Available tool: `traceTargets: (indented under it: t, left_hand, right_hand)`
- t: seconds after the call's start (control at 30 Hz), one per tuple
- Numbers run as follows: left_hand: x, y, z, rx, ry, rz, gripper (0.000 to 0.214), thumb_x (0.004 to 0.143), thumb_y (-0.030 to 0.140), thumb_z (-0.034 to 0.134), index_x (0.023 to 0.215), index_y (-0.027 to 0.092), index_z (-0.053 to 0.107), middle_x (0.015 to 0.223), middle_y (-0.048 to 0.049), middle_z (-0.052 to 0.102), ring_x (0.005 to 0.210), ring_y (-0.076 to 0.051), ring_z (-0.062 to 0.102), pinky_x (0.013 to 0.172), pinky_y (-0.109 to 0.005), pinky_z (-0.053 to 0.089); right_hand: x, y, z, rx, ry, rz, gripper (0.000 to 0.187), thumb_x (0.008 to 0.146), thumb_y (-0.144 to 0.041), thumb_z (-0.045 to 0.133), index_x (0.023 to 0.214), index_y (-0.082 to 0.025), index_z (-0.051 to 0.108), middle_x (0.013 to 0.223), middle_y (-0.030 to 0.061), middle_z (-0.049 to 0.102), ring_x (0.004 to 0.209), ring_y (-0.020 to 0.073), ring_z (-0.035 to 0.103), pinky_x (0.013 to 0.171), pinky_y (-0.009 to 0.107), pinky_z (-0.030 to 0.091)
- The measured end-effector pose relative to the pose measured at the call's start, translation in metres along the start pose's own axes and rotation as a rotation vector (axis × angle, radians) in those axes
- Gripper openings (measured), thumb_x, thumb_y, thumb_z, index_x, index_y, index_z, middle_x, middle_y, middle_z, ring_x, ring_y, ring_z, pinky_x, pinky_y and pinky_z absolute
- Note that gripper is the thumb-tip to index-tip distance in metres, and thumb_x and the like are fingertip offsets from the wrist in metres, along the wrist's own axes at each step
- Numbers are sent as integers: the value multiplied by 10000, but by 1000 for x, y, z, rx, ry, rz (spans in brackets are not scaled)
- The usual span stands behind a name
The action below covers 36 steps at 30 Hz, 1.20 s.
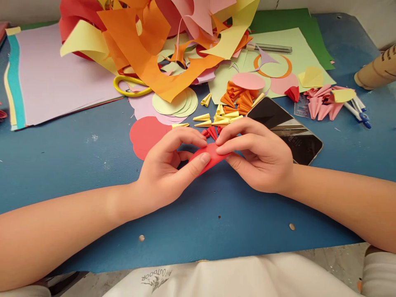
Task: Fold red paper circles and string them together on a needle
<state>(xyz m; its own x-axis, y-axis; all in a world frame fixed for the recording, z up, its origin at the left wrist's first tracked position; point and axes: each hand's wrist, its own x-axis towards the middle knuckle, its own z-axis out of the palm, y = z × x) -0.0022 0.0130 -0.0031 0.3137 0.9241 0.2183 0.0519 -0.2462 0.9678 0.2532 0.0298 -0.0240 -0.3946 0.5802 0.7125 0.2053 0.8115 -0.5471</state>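
Observation:
My left hand point(168, 165) and my right hand point(260, 154) meet over the blue table point(77, 165), both pinching one red paper piece point(213, 153) that is curled between the fingertips. The left thumb and forefinger grip its left part, the right fingers press its right part. Just beyond the fingers lie small red paper cones point(210, 132), yellow cones point(216, 117) and orange cones point(238, 99). A red paper circle point(144, 134) lies flat to the left of the hands.
A black phone point(284, 128) lies right of my right hand. Yellow-handled scissors point(126, 86) sit under a heap of cut paper scraps point(154, 37). Stacked paper sheets point(52, 78) lie at the left, pink cones point(321, 105) and pens point(359, 109) at the right.

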Motion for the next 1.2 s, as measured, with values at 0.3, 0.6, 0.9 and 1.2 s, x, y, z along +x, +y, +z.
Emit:
traceTargets:
  t: [0.3, 0.6, 0.9, 1.2]
  left_hand:
    - [1, -3, -1, -94, -78, 8, 236, 1020, 354, 976, 1114, 237, 794, 1122, -60, 871, 972, -181, 861, 825, -269, 745]
    - [2, 2, -1, -130, -189, -105, 328, 1003, 434, 993, 1189, 228, 818, 1140, -89, 876, 960, -214, 858, 776, -294, 738]
    - [4, -6, -2, -232, -146, -96, 537, 939, 308, 1065, 1360, 296, 731, 1050, -25, 869, 897, -193, 871, 707, -269, 717]
    - [5, -9, -2, -180, -72, -37, 470, 983, 337, 1013, 1361, 305, 736, 1189, -59, 854, 1068, -249, 911, 801, -324, 781]
  right_hand:
    - [1, 0, 2, 118, 13, 2, 279, 1095, -112, 754, 1268, -310, 848, 1216, 80, 841, 1092, 229, 837, 974, 410, 741]
    - [1, 5, 0, 124, 21, -15, 225, 1051, -135, 761, 1223, -265, 824, 1129, 75, 803, 986, 212, 798, 805, 352, 688]
    - [-7, -3, 12, 309, 59, 119, 343, 1208, -276, 644, 1546, -292, 695, 1159, 54, 811, 985, 192, 830, 787, 314, 719]
    - [-13, -5, 16, 197, -52, 249, 623, 1059, -280, 889, 1583, -325, 554, 1035, 3, 856, 842, 202, 859, 797, 338, 742]
